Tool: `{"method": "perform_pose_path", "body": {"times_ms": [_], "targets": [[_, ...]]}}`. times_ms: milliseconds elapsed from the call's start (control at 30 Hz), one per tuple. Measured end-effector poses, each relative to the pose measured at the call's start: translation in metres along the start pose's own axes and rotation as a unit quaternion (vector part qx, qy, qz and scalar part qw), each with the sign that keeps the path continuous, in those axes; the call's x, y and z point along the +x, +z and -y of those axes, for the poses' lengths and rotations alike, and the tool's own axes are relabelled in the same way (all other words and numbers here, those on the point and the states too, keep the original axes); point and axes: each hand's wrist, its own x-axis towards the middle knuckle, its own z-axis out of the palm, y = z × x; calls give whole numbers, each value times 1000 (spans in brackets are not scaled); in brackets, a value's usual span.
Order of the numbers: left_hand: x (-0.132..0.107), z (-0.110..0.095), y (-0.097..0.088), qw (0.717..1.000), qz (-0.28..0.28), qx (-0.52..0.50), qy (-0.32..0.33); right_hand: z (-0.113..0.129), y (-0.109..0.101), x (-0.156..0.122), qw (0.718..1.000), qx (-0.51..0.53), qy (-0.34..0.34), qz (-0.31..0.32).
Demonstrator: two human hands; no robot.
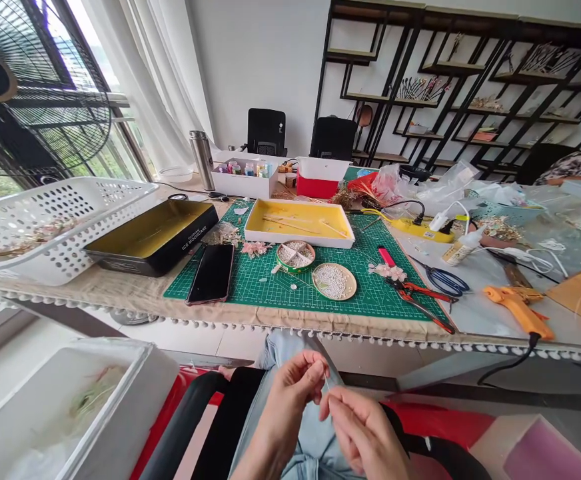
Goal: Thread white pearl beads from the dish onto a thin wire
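Note:
Above my lap, in front of the table edge, both hands are close together with fingertips pinched. My left hand [295, 383] is closed on one end of a thin pale strand [326, 382]. Just to its right, my right hand [358, 427] pinches the strand lower down. Whether it is thread or wire I cannot tell. On the green cutting mat [265, 293] beyond them lie a round dish of white beads [334, 282] and a divided round tin of beads [295, 256]. Pink flower pieces [254, 248] rest beside the tin.
A phone [211, 273] and a black box [153, 233] are at left. Behind the dishes sits a yellow-lined tray [298, 223]. To the right lie red-handled pliers [423, 297], blue scissors [445, 280] and an orange glue gun [518, 310]. A white foam box [135, 380] stands lower left.

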Motion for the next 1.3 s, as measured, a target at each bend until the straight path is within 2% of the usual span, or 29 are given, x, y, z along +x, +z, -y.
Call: {"method": "perform_pose_path", "body": {"times_ms": [100, 200, 333, 467, 567, 633, 700, 767, 867, 933, 1033, 1100, 1167, 1300], "targets": [[0, 1, -1, 1000, 0, 4, 9, 11, -9, -10, 995, -104, -7, 7], [0, -2, -2, 1000, 7, 6, 9, 19, -34, -11, 992, -126, 16, -1], [-1, -7, -2, 1000, 17, -7, -14, 22, -64, -3, 990, -111, 26, -89], [-4, -10, -3, 999, 30, -22, -22, 20, -72, 1, 977, -126, -31, -167], [-5, -11, -5, 999, 33, -32, -25, 21, -77, 4, 970, -10, -70, -232], [-4, -10, -5, 998, 41, -43, -30, 22, -79, 9, 960, 78, -93, -251], [-3, -7, -5, 995, 54, -69, -42, 25, -77, 13, 952, 146, -105, -247], [-1, -4, -5, 990, 66, -104, -63, 29, -69, 16, 939, 239, -82, -233], [1, -2, -6, 982, 80, -144, -88, 34, -52, 15, 910, 370, -53, -180], [0, -2, -6, 980, 87, -151, -92, 34, -43, 13, 937, 324, -42, -124], [0, -4, -6, 983, 75, -143, -84, 30, -34, 11, 991, 102, -23, -84], [2, -3, -5, 987, 63, -127, -71, 26, -31, 12, 994, -39, -41, -91], [4, -2, -4, 991, 57, -109, -60, 24, -30, 13, 986, -127, -57, -92], [7, 2, -4, 990, 44, -118, -66, 23, -31, 14, 978, -189, -55, -71]]}}
